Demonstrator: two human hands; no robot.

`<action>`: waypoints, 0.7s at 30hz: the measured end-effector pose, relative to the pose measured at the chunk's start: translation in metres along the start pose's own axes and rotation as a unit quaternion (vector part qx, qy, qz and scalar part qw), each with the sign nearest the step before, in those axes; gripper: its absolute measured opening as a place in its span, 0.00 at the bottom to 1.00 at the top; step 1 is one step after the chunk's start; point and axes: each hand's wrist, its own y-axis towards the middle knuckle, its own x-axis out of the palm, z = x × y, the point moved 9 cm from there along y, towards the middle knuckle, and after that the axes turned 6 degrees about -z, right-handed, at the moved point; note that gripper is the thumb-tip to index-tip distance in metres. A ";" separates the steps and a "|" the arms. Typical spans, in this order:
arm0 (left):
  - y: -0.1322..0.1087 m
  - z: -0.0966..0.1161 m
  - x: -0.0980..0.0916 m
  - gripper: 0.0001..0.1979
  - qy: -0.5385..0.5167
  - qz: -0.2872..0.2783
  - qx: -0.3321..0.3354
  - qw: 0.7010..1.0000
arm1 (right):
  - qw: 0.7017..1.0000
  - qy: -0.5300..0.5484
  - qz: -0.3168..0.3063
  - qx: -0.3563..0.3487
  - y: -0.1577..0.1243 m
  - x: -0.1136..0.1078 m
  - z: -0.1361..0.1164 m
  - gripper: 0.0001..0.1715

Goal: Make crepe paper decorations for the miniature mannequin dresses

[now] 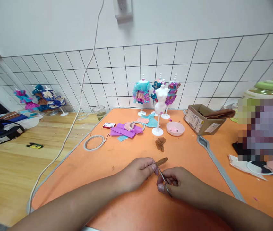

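Observation:
My left hand (pixel 141 173) pinches a narrow folded piece of brown crepe paper (pixel 162 161) between thumb and fingers. In my right hand (pixel 179 183) is a small pair of metal scissors (pixel 164 181), its tips close to the lower end of the paper at my left fingertips. Whether the blades touch the paper I cannot tell. Just beyond my hands lies a pleated brown paper fan (pixel 160 144) on the orange table (pixel 117 157). Behind it stands a bare white mini dress form (pixel 162 99) on a round base.
Purple crepe paper (pixel 124 130), tape rolls (pixel 94 143) and a small red-edged box (pixel 109 125) lie left. A pink bowl (pixel 175 128) and a cardboard box (pixel 202 118) stand right. Paper-dressed forms (pixel 141 91) line the wall. A white cable (pixel 72 123) hangs at left.

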 end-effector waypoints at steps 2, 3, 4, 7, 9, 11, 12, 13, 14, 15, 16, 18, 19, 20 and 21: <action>0.000 0.000 0.001 0.15 -0.008 -0.006 0.001 1.000 | 1.000 0.000 0.003 0.001 0.000 0.000 0.001 0.10; 0.000 0.000 0.002 0.15 -0.015 -0.011 0.005 1.000 | 1.000 -0.004 0.008 0.002 -0.001 -0.001 0.001 0.11; 0.000 0.001 0.004 0.15 -0.024 -0.019 0.010 1.000 | 1.000 -0.012 0.013 0.002 -0.001 -0.002 0.001 0.11; 0.001 0.001 0.007 0.16 -0.043 -0.030 0.026 0.998 | 0.999 -0.032 0.020 -0.003 0.000 -0.002 0.000 0.11; 0.002 -0.001 0.006 0.17 -0.049 -0.021 0.026 0.998 | 1.000 -0.015 0.021 -0.005 0.000 -0.002 -0.001 0.10; 0.003 -0.007 -0.001 0.17 -0.068 0.004 0.013 0.998 | 0.999 0.018 0.029 0.000 0.001 -0.006 0.002 0.13; 0.004 -0.011 -0.007 0.16 -0.086 0.023 0.002 0.996 | 0.999 0.028 0.036 0.003 0.001 -0.009 0.004 0.14; 0.004 -0.015 -0.014 0.16 -0.109 0.046 -0.009 0.993 | 0.999 0.024 0.047 0.006 0.000 -0.014 0.005 0.14; 0.004 -0.018 -0.021 0.16 -0.135 0.066 -0.016 0.988 | 0.998 0.003 0.063 0.009 0.000 -0.020 0.007 0.12; 0.004 -0.020 -0.027 0.16 -0.162 0.084 -0.016 0.983 | 0.996 -0.034 0.085 0.012 -0.001 -0.028 0.007 0.11; 0.003 -0.020 -0.033 0.15 -0.184 0.097 -0.013 0.978 | 0.990 -0.080 0.111 0.013 -0.003 -0.036 0.007 0.10; 0.002 -0.018 -0.042 0.15 -0.210 0.110 -0.003 0.971 | 0.972 -0.175 0.156 0.020 -0.007 -0.049 0.007 0.10; 0.002 -0.016 -0.045 0.15 -0.214 0.112 0.000 0.970 | 0.962 -0.212 0.168 0.025 -0.009 -0.053 0.008 0.10; 0.001 -0.015 -0.046 0.15 -0.210 0.112 0.002 0.971 | 0.957 -0.234 0.170 0.032 -0.009 -0.053 0.010 0.09; 0.000 -0.013 -0.046 0.15 -0.199 0.112 0.002 0.974 | 0.956 -0.240 0.166 0.041 -0.008 -0.053 0.013 0.07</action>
